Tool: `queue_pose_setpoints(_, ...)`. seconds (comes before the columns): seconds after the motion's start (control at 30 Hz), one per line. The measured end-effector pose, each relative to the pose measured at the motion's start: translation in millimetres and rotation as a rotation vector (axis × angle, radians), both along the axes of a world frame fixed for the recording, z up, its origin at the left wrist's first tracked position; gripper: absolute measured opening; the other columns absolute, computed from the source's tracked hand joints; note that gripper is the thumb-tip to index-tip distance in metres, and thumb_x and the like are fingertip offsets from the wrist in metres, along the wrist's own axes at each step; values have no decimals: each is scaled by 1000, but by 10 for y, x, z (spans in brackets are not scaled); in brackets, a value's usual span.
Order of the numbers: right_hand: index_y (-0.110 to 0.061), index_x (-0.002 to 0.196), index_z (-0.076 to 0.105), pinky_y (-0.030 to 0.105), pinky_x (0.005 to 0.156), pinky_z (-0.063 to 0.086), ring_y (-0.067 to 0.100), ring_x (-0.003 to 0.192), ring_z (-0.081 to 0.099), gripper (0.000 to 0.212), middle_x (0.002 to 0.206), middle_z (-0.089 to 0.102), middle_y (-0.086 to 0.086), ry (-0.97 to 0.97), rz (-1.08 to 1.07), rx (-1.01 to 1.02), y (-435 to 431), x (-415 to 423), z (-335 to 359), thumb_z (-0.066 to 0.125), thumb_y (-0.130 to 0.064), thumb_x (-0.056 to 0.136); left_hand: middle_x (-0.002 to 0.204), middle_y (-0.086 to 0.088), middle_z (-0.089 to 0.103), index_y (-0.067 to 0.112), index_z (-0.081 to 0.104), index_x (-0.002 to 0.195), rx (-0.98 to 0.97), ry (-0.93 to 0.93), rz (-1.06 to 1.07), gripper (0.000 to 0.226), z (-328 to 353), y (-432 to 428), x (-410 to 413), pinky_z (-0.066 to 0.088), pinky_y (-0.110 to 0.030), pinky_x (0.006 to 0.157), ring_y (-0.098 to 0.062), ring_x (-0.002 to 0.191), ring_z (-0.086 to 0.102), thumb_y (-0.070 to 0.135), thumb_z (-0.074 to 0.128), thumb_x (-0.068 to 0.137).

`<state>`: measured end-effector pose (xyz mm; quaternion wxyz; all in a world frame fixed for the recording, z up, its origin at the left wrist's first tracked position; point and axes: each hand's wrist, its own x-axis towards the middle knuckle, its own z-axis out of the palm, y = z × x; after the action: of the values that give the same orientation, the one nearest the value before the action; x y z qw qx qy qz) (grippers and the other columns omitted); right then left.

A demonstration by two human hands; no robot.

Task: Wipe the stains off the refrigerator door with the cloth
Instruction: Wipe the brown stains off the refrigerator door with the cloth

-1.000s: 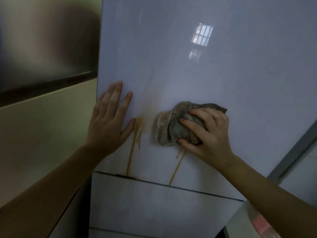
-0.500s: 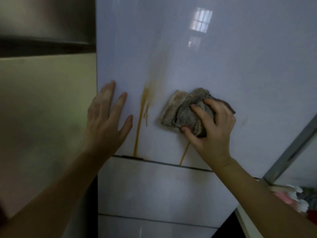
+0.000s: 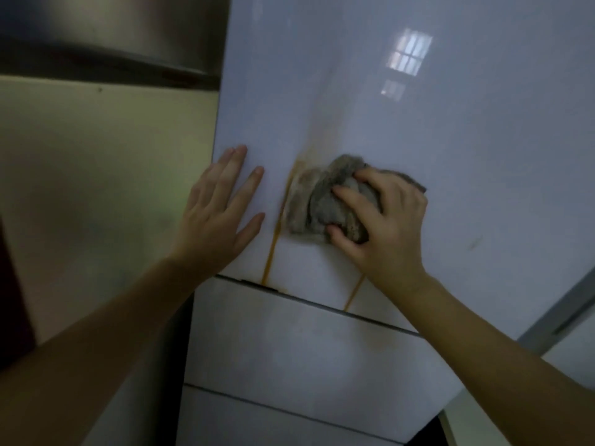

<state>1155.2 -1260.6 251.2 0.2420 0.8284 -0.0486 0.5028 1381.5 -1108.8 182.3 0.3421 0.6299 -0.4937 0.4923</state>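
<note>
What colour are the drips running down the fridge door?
Orange-brown drips, clearest in the head view.

No readable text in view.
Refrigerator door (image 3: 467,204): glossy and blank, with no badge, label or numbers; the only marks are orange stains (image 3: 272,249) and a window reflection (image 3: 407,54). Drawer front (image 3: 289,342) below, cloth (image 3: 318,204) and wall (image 3: 96,172) on the left: no lettering legible. Frame is dim and soft.

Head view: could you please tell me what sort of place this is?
Probably a home kitchen: a glossy refrigerator door streaked with orange drip stains, drawer fronts below it, and a barred window reflected in the door.
</note>
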Motion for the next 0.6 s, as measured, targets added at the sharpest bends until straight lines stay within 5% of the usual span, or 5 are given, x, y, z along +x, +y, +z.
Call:
queue_pose_setpoints(0.2, -20, 119, 75, 47, 97, 39, 33, 120, 54, 42, 132, 66, 13, 255, 26, -159, -4, -97, -206, 82, -37, 82, 161, -24, 30, 6, 40, 152, 30, -10, 3, 60, 21, 42, -20, 31, -49, 120, -37, 151, 28, 35, 53, 102)
queue_pose_setpoints(0.47, -20, 124, 72, 42, 99, 35, 30, 122, 47, 47, 134, 61, 13, -67, 7, -53, 113, 169, 1148, 79, -38, 81, 163, -23, 27, 6, 36, 154, 59, 32, -12, 63, 29, 37, -62, 27, -50, 124, -36, 153, 23, 36, 50, 101)
queue_pose_setpoints(0.6, -21, 125, 71, 41, 101, 35, 29, 123, 48, 51, 134, 61, 12, -141, 32, -25, 280, 521, 1217, 77, -39, 78, 164, -21, 24, 7, 33, 155, 78, 25, -10, 63, 29, 54, -36, 21, -47, 126, -33, 155, 18, 38, 46, 102)
